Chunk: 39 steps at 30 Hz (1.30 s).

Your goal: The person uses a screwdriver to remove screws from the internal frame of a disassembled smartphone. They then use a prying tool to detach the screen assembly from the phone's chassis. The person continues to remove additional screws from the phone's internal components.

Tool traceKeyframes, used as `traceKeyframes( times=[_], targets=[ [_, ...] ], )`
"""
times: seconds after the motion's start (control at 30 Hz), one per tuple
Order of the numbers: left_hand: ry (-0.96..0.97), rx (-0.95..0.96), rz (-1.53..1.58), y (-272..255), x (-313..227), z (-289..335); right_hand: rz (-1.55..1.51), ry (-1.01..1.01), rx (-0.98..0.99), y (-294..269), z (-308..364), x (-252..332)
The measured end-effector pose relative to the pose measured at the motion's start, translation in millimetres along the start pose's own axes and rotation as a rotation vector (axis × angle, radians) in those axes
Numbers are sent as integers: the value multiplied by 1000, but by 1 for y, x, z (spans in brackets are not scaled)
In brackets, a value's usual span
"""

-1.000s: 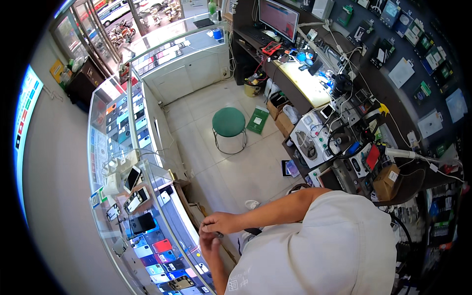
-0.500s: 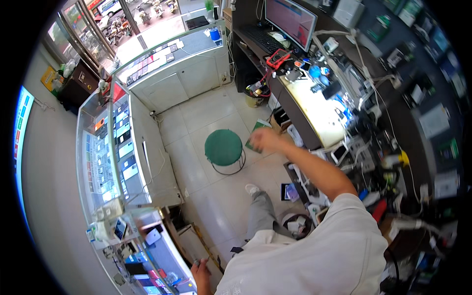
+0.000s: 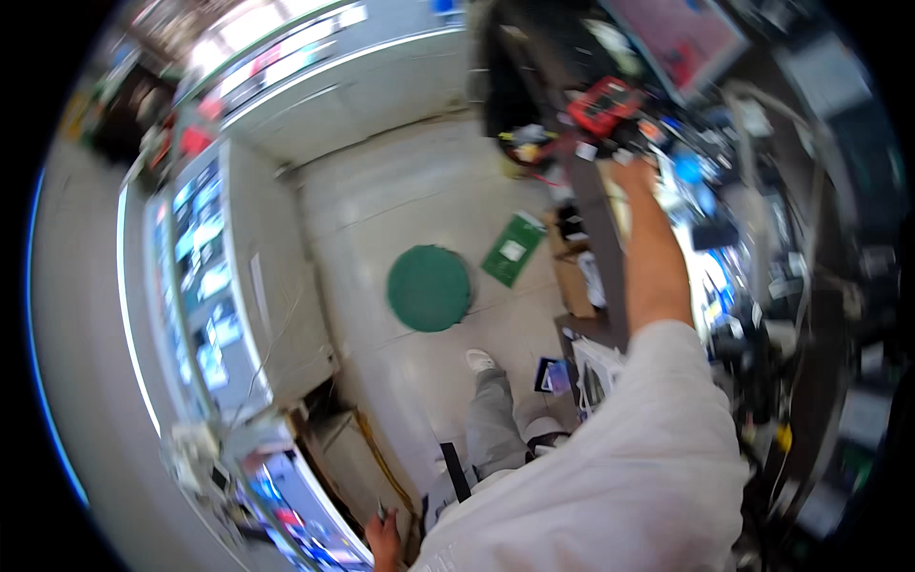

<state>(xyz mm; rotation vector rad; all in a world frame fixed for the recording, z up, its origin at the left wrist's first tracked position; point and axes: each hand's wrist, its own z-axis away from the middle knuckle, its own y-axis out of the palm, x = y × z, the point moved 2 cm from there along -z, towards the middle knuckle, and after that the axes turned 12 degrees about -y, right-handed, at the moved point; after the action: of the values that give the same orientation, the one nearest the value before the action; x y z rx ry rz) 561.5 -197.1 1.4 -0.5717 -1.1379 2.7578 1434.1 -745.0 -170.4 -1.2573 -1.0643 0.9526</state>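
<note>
My right arm stretches forward over the workbench. My right hand (image 3: 635, 173) is at the far end of the bright work mat (image 3: 688, 250), next to small white items and just nearer than a red multimeter (image 3: 604, 105). Motion smears its fingers, so what they touch is unclear. Low in the view, my left hand (image 3: 385, 541) is beside the lit glass display case (image 3: 319, 496). Its fingers are curled, with a small greyish thing at their tips that I cannot make out.
A round green stool (image 3: 429, 288) stands on the tiled floor, with a green packet (image 3: 515, 250) lying beyond it. Cardboard boxes (image 3: 572, 278) sit against the bench. Display counters line the left and far sides. A monitor (image 3: 681, 43) stands at the far right.
My right hand has moved from above the floor to the right, onto the bench. The view has shifted closer to the bench and blurred. My left hand stays low by the display case.
</note>
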Motion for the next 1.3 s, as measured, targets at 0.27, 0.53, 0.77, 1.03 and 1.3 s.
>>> traceKeyframes(
  times=[0.27, 0.53, 0.77, 1.03, 1.3],
  targets=[
    [-100, 24, 53, 12, -29, 5, -124, -563, -197, -61, -42, 1],
    [-153, -27, 297, 16, 25, 34, -502, -922, -248, -90, 81, 120],
    [-164, -312, 588, -18, 116, 86, -848, -1025, 962, -78, 544, 408],
    [-297, -541, 865, -98, 225, 120, -647, -2016, 555, -256, 961, 690],
    [-406, -705, 879, -139, 261, 119, -2, -2066, 320, -220, 1100, 926]
  ],
)
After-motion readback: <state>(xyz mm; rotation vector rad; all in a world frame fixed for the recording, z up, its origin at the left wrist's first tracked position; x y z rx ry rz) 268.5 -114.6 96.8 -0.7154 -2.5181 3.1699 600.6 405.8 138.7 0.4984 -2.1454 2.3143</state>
